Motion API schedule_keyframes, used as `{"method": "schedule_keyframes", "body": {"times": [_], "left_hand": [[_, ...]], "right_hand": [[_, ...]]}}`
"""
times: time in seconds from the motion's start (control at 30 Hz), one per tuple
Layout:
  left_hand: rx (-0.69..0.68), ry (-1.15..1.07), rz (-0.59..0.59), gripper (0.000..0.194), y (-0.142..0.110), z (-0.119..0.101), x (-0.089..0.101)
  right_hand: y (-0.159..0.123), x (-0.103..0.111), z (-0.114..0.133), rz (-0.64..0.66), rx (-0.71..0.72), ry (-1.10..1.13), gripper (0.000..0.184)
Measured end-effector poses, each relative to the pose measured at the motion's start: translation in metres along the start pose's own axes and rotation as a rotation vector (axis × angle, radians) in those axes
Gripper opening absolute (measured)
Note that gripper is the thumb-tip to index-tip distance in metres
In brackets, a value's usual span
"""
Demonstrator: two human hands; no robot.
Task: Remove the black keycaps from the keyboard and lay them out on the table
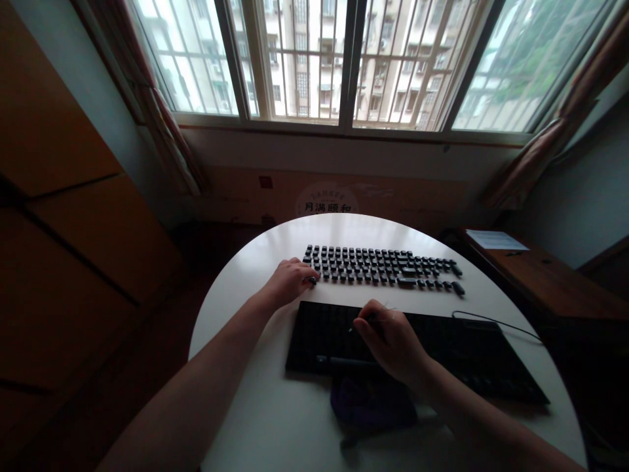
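My left hand (291,282) is at the left end of rows of black keycaps (378,264), its fingers pinched on a black keycap (311,280) at the end of the nearest row. The black keyboard (462,357) lies slightly slanted on the table, most of its keys bare of caps. Over its left half is my right hand (386,334), closed around what looks like a wire keycap puller (389,308). Thin wires stick out above the fingers, and a pale tip shows at the left. The spacebar (346,362) seems still seated near the keyboard's front edge.
The round white table (246,387) carries everything. A purple cloth or pouch (371,401) lies in front of the keyboard, beside a thin dark stick-like thing (348,443). The keyboard's cable (511,322) runs off to the right. A wooden desk (550,275) with paper (496,240) stands at right.
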State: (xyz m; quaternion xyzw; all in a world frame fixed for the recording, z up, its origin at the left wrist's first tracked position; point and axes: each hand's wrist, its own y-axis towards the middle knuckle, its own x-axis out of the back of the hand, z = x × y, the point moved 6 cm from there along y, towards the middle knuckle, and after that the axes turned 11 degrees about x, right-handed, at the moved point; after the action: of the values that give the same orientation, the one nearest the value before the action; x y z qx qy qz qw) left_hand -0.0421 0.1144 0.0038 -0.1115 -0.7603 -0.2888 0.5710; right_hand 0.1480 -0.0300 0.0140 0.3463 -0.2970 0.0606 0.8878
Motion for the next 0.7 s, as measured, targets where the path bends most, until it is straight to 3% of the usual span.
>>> {"method": "schedule_keyframes", "body": {"times": [0.33, 0.53, 0.7], "left_hand": [[0.008, -0.006, 0.027, 0.029, 0.001, 0.001, -0.005], [-0.012, -0.009, -0.02, 0.027, 0.0, 0.0, 0.005], [0.017, -0.106, -0.083, 0.012, -0.006, -0.022, 0.017]], "right_hand": [[0.0, -0.001, -0.001, 0.005, -0.004, 0.041, 0.024], [-0.001, 0.0, -0.003, -0.003, -0.022, 0.052, 0.025], [-0.005, -0.01, -0.003, 0.01, -0.128, 0.361, 0.03]]}}
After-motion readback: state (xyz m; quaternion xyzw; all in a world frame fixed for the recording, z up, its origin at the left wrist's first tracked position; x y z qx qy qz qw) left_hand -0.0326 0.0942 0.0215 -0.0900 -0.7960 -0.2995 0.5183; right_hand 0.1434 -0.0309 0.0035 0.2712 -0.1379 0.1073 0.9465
